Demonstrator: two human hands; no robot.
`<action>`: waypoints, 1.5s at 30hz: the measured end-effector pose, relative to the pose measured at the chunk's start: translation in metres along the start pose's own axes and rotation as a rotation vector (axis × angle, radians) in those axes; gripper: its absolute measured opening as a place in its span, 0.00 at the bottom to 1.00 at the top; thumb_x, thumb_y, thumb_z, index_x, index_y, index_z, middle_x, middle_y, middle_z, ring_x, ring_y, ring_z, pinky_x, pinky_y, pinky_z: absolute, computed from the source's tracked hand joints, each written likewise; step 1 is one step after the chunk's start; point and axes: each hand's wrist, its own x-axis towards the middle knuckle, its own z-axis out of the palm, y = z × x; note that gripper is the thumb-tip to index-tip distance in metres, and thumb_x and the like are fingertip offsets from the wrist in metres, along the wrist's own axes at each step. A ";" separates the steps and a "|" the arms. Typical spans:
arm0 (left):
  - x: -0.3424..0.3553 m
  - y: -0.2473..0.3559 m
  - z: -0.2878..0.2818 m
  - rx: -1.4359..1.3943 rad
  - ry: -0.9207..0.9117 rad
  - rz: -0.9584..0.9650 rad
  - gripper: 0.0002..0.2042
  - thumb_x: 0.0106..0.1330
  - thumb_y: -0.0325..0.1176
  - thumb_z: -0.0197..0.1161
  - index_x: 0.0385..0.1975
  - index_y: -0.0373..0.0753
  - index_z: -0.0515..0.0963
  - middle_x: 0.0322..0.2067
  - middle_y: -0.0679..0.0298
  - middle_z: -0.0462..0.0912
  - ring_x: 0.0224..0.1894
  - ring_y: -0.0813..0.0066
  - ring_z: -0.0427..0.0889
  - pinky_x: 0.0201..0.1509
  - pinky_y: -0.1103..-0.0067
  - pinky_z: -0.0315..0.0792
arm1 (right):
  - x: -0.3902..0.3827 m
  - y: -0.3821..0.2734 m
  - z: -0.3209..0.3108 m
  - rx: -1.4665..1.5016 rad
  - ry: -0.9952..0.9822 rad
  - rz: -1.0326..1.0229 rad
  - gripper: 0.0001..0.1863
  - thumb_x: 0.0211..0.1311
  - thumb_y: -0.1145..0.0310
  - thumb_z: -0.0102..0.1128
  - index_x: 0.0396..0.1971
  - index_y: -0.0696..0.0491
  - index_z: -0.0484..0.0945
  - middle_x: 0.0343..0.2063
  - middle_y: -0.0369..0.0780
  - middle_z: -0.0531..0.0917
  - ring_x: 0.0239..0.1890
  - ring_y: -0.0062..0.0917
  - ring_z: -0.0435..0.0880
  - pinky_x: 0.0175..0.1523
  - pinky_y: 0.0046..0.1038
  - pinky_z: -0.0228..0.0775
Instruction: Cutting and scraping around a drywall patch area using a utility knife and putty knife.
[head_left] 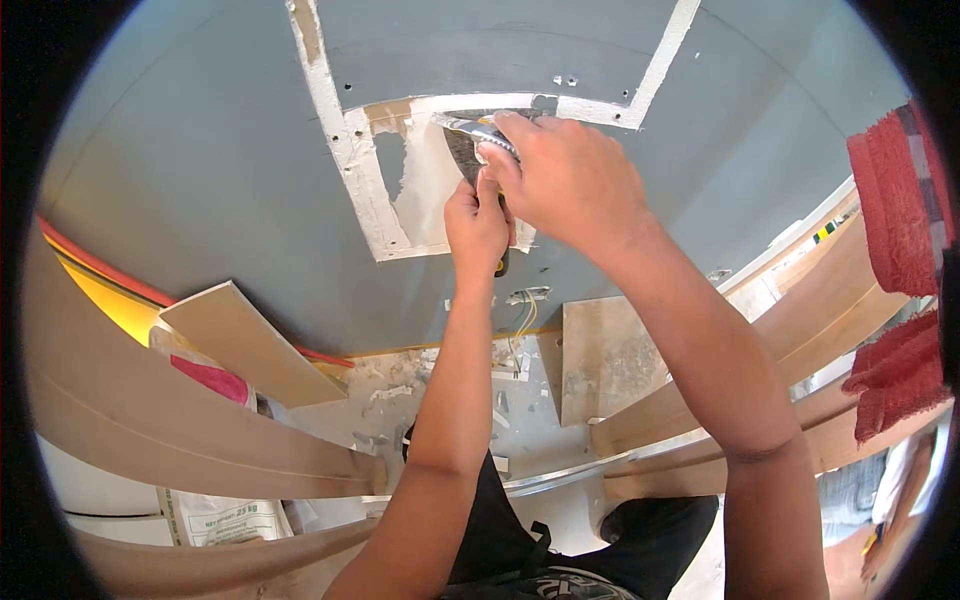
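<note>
My left hand (476, 225) is closed around a putty knife with a black and yellow handle (502, 266). Its wide dark blade (462, 152) points up toward the wall patch. Above it, my right hand (575, 180) grips a slim grey tool with a ridged edge (488, 133), its exact kind partly hidden by my fingers. White paste shows at that tool's left tip, over the putty knife's blade. Behind both hands is a white patch (425, 195) in the grey wall (240, 150), bordered by white filler strips (360, 195). Torn paper surrounds a grey spot at the patch's left.
Below the patch, yellow wires hang from a wall opening (528, 297). Loose boards lean at left (250, 340) and right (608, 355). Curved tan planks (200, 420) flank me. Debris litters the floor (390, 400). Red cloth (895, 200) hangs at far right; a white sack (225, 518) sits lower left.
</note>
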 end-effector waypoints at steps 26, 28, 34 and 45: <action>-0.007 0.011 0.005 -0.024 0.030 -0.098 0.21 0.79 0.46 0.52 0.26 0.36 0.70 0.14 0.64 0.73 0.10 0.79 0.69 0.13 0.78 0.63 | -0.024 0.073 -0.023 -0.218 -0.087 -0.025 0.19 0.76 0.52 0.49 0.51 0.51 0.78 0.25 0.46 0.84 0.33 0.45 0.86 0.36 0.44 0.77; -0.007 0.012 0.003 0.008 0.023 -0.075 0.21 0.79 0.46 0.52 0.26 0.36 0.69 0.14 0.64 0.73 0.10 0.78 0.69 0.14 0.78 0.63 | -0.028 0.079 -0.024 -0.214 -0.096 0.026 0.19 0.76 0.52 0.49 0.51 0.51 0.78 0.25 0.47 0.84 0.33 0.46 0.85 0.36 0.45 0.76; -0.009 0.017 0.007 0.039 0.033 -0.107 0.21 0.79 0.46 0.52 0.26 0.37 0.68 0.14 0.64 0.73 0.10 0.78 0.69 0.13 0.78 0.64 | -0.028 0.062 -0.039 -0.238 -0.101 0.035 0.19 0.75 0.52 0.50 0.50 0.52 0.78 0.26 0.49 0.85 0.33 0.46 0.84 0.36 0.45 0.75; -0.012 0.016 0.001 -0.015 -0.020 -0.076 0.20 0.80 0.45 0.51 0.27 0.36 0.70 0.13 0.64 0.72 0.10 0.78 0.70 0.11 0.77 0.63 | -0.009 0.005 -0.021 -0.063 -0.053 -0.014 0.18 0.73 0.53 0.53 0.47 0.52 0.79 0.25 0.45 0.85 0.30 0.43 0.85 0.35 0.42 0.77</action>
